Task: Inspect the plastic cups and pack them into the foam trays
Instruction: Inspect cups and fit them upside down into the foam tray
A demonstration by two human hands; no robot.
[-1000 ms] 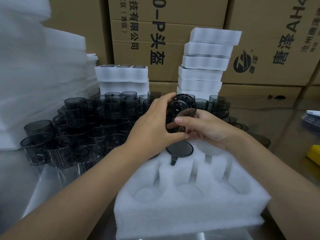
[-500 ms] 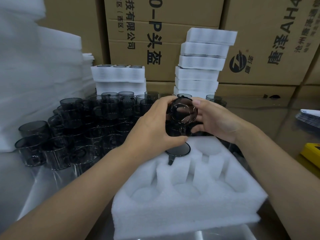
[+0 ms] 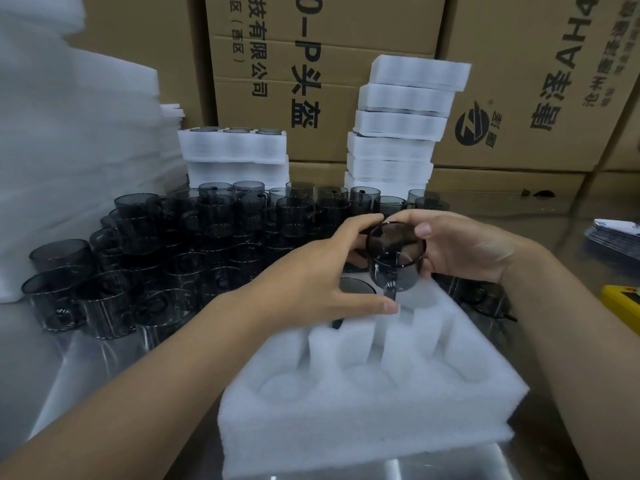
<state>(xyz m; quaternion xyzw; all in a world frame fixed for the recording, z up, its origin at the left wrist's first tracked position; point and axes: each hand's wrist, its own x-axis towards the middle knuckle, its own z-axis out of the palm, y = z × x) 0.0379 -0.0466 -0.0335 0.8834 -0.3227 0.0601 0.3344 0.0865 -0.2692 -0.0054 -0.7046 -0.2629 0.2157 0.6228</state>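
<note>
Both hands hold one smoky grey plastic cup (image 3: 396,258) just above the far middle pocket of the white foam tray (image 3: 374,403). Its mouth faces me and its handle points down. My left hand (image 3: 322,271) grips the cup's left side, thumb stretched along the tray's top. My right hand (image 3: 460,244) grips the right side, a fingertip on the rim. One cup (image 3: 356,284) sits in the tray's far left pocket, partly hidden by my left hand. The three near pockets hold nothing. A crowd of loose grey cups (image 3: 173,251) stands to the left and behind.
Packed foam trays (image 3: 235,150) and a taller pile of foam trays (image 3: 401,123) stand at the back before cardboard boxes (image 3: 311,74). White foam sheets (image 3: 62,143) pile up at left. A yellow object (image 3: 623,306) and stacked cards (image 3: 613,233) lie at right.
The cup has come down from chest height toward the tray and turned so its handle points down. My left thumb now reaches over the foam.
</note>
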